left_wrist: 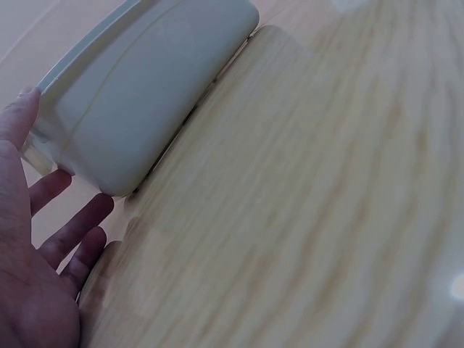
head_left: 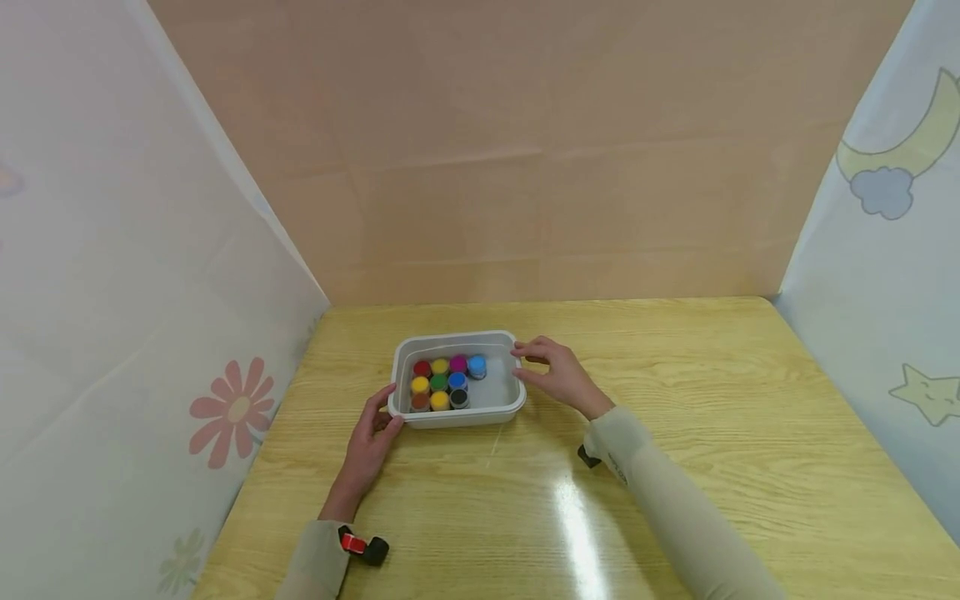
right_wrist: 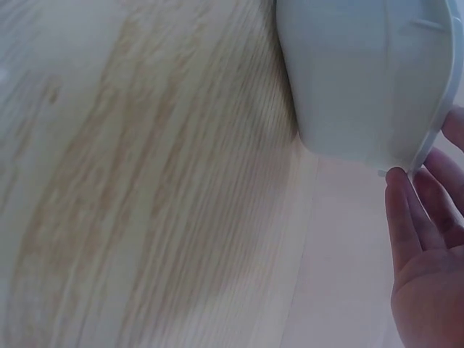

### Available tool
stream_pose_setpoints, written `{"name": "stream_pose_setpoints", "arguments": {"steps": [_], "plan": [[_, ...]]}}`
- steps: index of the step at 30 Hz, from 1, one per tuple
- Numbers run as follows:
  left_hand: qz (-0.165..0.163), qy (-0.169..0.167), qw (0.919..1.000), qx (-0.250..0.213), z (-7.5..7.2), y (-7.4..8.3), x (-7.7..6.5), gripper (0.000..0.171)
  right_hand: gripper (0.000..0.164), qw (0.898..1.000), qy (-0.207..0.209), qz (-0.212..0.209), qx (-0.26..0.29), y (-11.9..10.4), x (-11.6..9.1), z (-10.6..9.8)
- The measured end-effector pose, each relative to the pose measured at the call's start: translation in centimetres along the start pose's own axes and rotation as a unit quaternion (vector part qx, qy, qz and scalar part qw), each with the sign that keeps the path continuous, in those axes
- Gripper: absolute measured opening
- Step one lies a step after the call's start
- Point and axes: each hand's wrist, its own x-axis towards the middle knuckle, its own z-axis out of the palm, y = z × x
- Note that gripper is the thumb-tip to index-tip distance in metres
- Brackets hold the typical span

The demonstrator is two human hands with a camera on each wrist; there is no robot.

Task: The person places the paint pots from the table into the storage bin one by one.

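A white plastic tub [head_left: 450, 421] stands on the wooden table, its outer wall close up in both wrist views. Inside are several small paint jars in rows, among them a green jar [head_left: 438, 382], a black-topped jar [head_left: 459, 398] and a light blue jar [head_left: 477, 366]. My left hand [head_left: 369, 437] holds the tub's near left corner, thumb at the front rim and fingers along the left side. At the right end, my right hand [head_left: 558, 375] holds the rim between thumb and fingers. In the right wrist view, fingertips [right_wrist: 397, 176] touch the rim's edge.
The wooden table [head_left: 675, 375] spreads around the tub, with a glare patch near its front. A brown paper wall [head_left: 555, 150] rises behind it. Patterned white sheets stand at the left [head_left: 112, 292] and right [head_left: 900, 283].
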Motion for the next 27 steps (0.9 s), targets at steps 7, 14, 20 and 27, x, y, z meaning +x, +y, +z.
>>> {"name": "stream_pose_setpoints", "arguments": {"steps": [7,14,20,27], "plan": [[-0.006,0.008,0.9999,-0.013,0.4,-3.2,0.5,0.056,0.037,1.0,0.0,-0.007,-0.002,0.1,-0.1,0.1],[0.001,0.009,0.9998,-0.016,0.4,-3.4,0.5,0.054,0.035,1.0,0.006,-0.002,-0.001,0.3,-0.2,0.2],[-0.011,0.006,0.9999,-0.005,0.5,-3.3,0.6,0.055,0.035,1.0,0.011,0.001,0.012,0.0,-0.6,0.1],[-0.03,-0.01,0.9995,0.006,0.4,-3.6,0.8,0.056,0.034,1.0,0.02,0.0,0.011,-0.3,-1.0,0.1]]}}
